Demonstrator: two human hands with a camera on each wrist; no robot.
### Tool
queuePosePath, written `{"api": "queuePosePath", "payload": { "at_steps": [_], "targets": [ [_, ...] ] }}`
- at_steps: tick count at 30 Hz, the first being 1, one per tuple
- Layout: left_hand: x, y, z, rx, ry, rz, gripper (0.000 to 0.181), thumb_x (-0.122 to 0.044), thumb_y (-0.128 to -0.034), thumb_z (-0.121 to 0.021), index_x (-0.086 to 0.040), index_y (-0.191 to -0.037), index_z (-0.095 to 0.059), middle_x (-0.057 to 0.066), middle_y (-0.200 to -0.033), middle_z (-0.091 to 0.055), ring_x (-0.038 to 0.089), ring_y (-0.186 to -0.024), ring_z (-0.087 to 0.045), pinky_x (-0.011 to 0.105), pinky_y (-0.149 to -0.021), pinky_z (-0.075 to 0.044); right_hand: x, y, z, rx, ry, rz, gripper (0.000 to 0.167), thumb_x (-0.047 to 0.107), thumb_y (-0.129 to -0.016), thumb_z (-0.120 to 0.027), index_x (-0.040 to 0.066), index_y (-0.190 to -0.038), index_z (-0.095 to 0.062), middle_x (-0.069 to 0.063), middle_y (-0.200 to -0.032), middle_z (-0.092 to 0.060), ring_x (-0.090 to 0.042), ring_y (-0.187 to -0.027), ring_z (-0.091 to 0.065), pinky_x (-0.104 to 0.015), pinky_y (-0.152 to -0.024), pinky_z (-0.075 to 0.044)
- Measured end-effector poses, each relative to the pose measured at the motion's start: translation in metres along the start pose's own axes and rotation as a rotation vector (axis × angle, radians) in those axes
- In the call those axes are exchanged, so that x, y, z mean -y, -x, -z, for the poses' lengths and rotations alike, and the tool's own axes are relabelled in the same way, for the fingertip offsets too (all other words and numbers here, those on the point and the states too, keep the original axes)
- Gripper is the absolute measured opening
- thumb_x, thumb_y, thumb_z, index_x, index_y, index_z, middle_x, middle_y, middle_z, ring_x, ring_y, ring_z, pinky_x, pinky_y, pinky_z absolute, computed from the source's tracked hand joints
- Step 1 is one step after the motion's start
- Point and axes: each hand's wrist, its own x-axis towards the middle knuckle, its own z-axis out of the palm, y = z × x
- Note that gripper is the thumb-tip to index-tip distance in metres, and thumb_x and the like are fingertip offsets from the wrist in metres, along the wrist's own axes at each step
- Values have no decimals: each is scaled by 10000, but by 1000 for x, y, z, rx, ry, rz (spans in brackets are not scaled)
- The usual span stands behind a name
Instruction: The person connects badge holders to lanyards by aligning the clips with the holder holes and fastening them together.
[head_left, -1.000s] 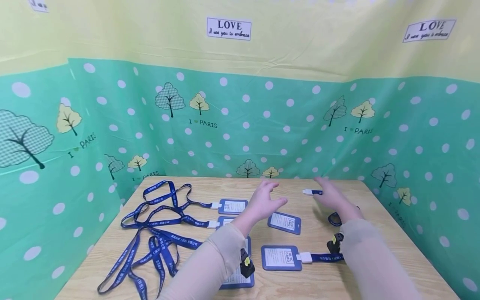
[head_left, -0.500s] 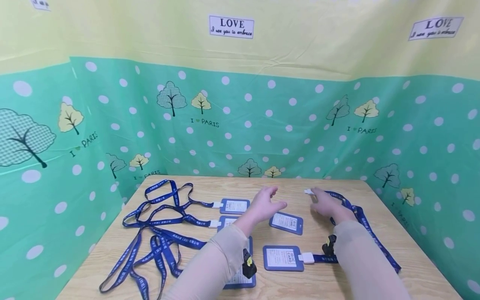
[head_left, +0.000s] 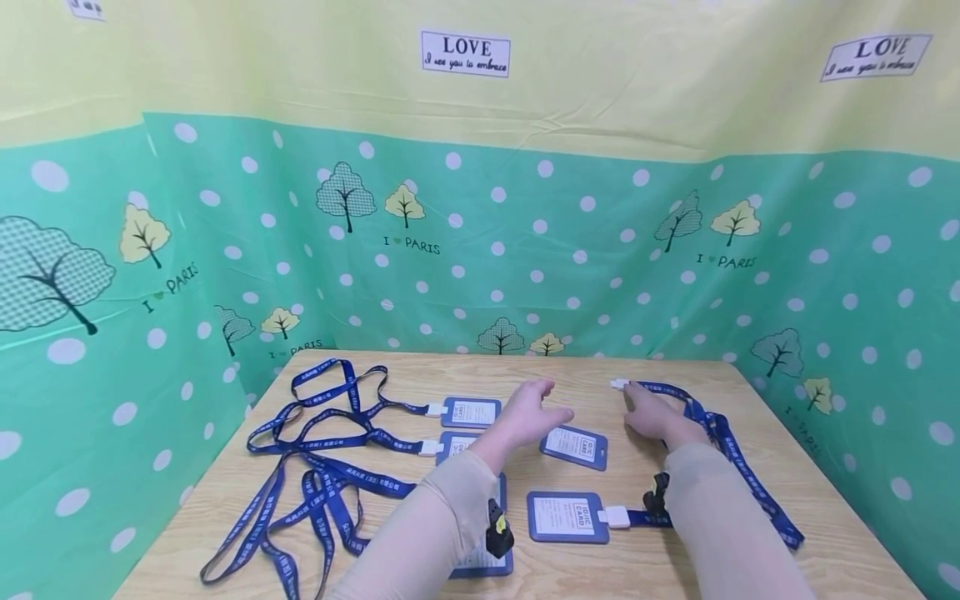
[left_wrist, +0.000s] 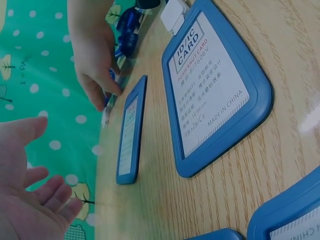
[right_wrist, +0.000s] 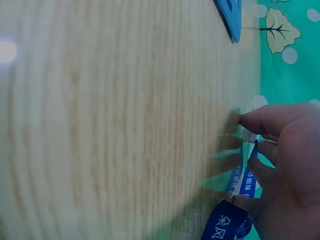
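My right hand is at the far right of the table, fingertips at the white clip end of a navy lanyard. In the right wrist view my right hand has its thumb and curled fingers about the lanyard strap, just above the wood; the exact contact is partly hidden. My left hand hovers with fingers spread and holds nothing. Below and beside it lies a loose blue card holder without a strap. Nearer me, another card holder is clipped to a strap running under my right forearm.
On the left, several navy lanyards lie in loose loops, joined to card holders such as the upper one. My left forearm covers part of the lower ones. A green dotted curtain stands behind the wooden table.
My right hand has lowered and drawn slightly nearer; the lanyard now lies stretched along the table's right side, partly behind my sleeve. My left hand stays nearly still.
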Motion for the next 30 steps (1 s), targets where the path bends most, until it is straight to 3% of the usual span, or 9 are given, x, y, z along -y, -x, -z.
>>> {"api": "queuePosePath", "payload": {
  "at_steps": [12,20,30],
  "targets": [
    [1,-2,-6,15,-22,-16,741,-437,-926,-721,-55,-1506,-463,139,-1497,-490,312,-1336,-501,449,-1093,-434,3,6,2,8,38,-15,645,85,-1011,-487,-85,-1565,-205,-346,-1594,-190,-533,-1460,-167,-642,-1165,-182],
    [1,-1,-4,17,-38,-20,735,-441,-928,-719,-54,-1501,-471,138,-1482,-502,308,-1325,-511,443,-1085,-442,0,2,3,-3,90,-20,634,104,-998,-518,-76,-1553,-270,-343,-1575,-255,-536,-1444,-222,-646,-1154,-221],
    [1,3,-1,43,-71,-42,699,-420,-940,-712,-60,-1493,-483,131,-1462,-523,294,-1321,-518,430,-1077,-450,1,10,7,12,153,11,607,79,-975,-573,-95,-1513,-353,-347,-1533,-342,-543,-1414,-289,-653,-1131,-270]
  ]
}}
